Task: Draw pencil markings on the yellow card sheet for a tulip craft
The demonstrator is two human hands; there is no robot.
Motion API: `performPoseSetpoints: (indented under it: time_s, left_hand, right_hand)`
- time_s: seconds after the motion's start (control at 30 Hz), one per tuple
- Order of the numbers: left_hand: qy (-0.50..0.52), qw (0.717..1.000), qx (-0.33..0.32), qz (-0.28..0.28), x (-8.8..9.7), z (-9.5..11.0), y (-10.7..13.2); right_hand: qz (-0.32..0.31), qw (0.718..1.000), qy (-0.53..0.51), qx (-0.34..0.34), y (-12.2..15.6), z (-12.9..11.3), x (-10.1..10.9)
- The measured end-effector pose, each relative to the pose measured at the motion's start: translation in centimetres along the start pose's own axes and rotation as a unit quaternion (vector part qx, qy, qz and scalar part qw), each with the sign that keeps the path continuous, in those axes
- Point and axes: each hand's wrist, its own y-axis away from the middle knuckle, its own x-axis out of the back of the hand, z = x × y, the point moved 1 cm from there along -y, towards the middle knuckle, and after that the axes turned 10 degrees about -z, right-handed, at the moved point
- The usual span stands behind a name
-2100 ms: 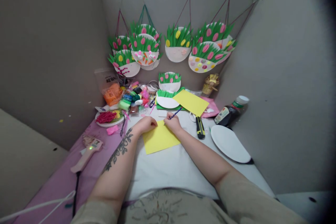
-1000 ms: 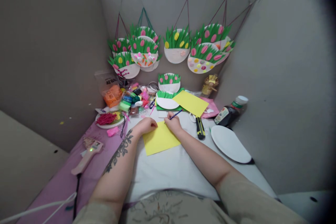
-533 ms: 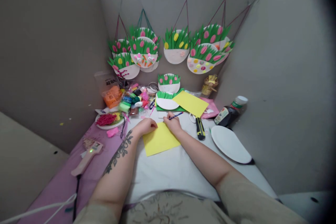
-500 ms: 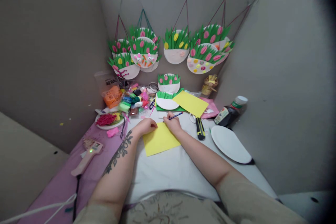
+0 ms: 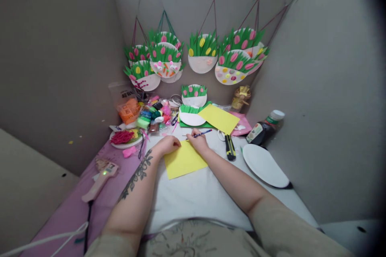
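A yellow sheet of paper (image 5: 184, 162) lies at a slant on the white table cover in front of me. At its upper left edge my left hand (image 5: 169, 144) is closed, fingers curled down on the paper and holding that corner. My right hand (image 5: 197, 139) grips a dark blue pencil (image 5: 204, 133) at the sheet's upper edge. The pencil's tip points left, and its red end points right. What the tip touches is too small to tell. Behind my hands a half paper plate with green paper grass (image 5: 193, 117) lies on green paper.
Another yellow sheet (image 5: 221, 118) lies behind right, near a box cutter (image 5: 230, 147). Right of these are a dark bottle (image 5: 265, 128) and cut paper plate (image 5: 265, 165). Bagged clay (image 5: 150, 118) and a pink glue gun (image 5: 101, 180) are left. Decorated plates (image 5: 202, 58) hang behind.
The pencil and the fingers of my right hand have shifted slightly, the pencil now lying a little flatter. My left hand and the yellow sheet stay in place.
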Motion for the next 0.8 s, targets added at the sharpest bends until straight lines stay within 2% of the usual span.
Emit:
performPoseSetpoints:
  time_s: [0.33, 0.8]
  left_hand:
    - [0.001, 1.000, -0.005, 0.001, -0.26, -0.46, -0.22]
    - [0.001, 1.000, -0.006, 0.003, -0.22, -0.39, -0.10]
  right_hand:
    - [-0.024, 1.000, 0.000, 0.008, 0.13, -0.07, -0.12]
    - [-0.020, 1.000, 0.002, -0.005, 0.00, -0.02, -0.17]
